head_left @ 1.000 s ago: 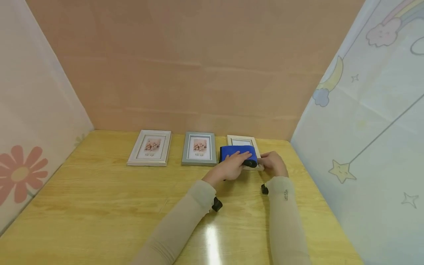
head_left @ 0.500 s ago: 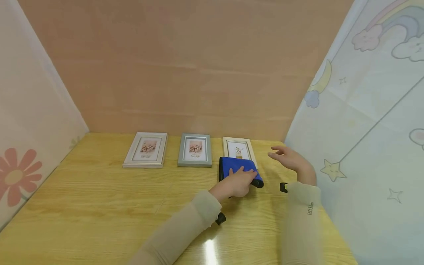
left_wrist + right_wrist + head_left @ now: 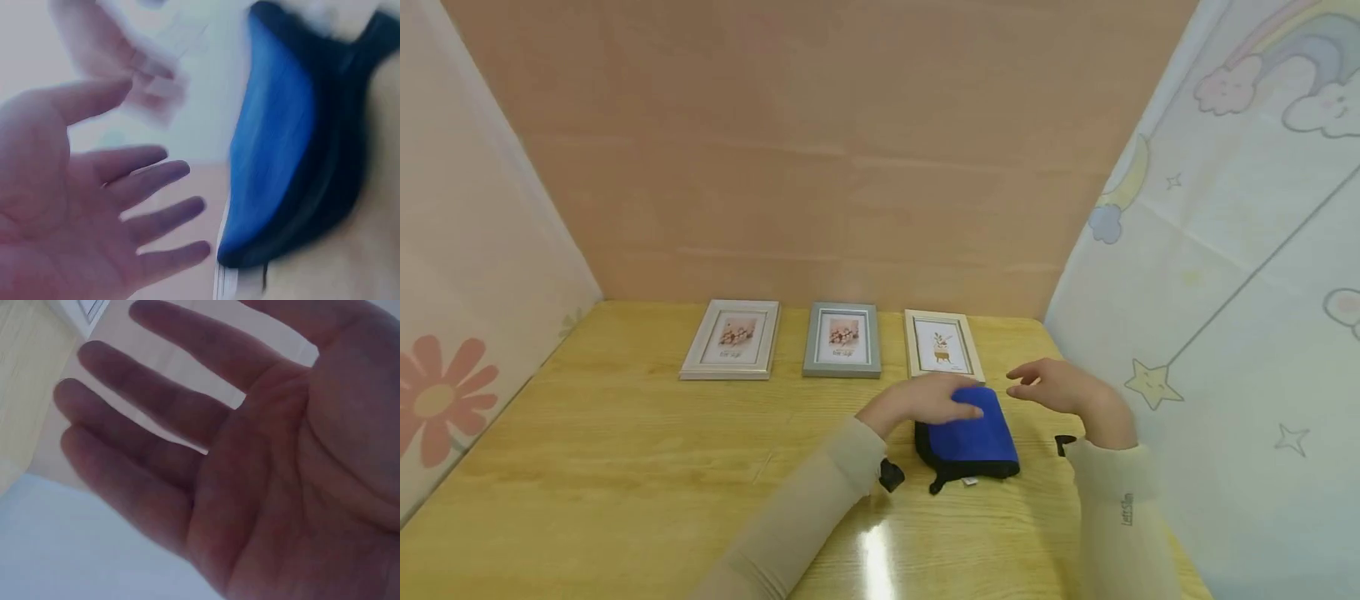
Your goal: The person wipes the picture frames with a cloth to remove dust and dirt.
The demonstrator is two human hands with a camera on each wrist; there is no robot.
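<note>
A blue fabric item with black edging (image 3: pixel 973 437), like a folded pouch, lies on the table at the right, with a black loop and a small white tag at its near edge. My left hand (image 3: pixel 928 398) is over its far left part in the head view. In the left wrist view that hand (image 3: pixel 81 187) has its fingers spread, with a gap to the blue item (image 3: pixel 272 137). My right hand (image 3: pixel 1056 387) hovers to the right, holding nothing. Its fingers are loosely extended in the right wrist view. Just beyond the blue item lies a cream picture frame (image 3: pixel 943 343) with a plant print.
A grey-green picture frame (image 3: pixel 842 340) lies in the middle and a whitish one (image 3: pixel 732 340) to its left, both along the back of the wooden table (image 3: pixel 647 467). An orange-brown backdrop (image 3: pixel 820 167) rises behind. A patterned white sheet (image 3: pixel 1240 275) borders the right.
The blue item has come off the cream frame toward me and now lies on the table, turned. My left hand has let go of it. My right hand has moved away from the frame, rightward.
</note>
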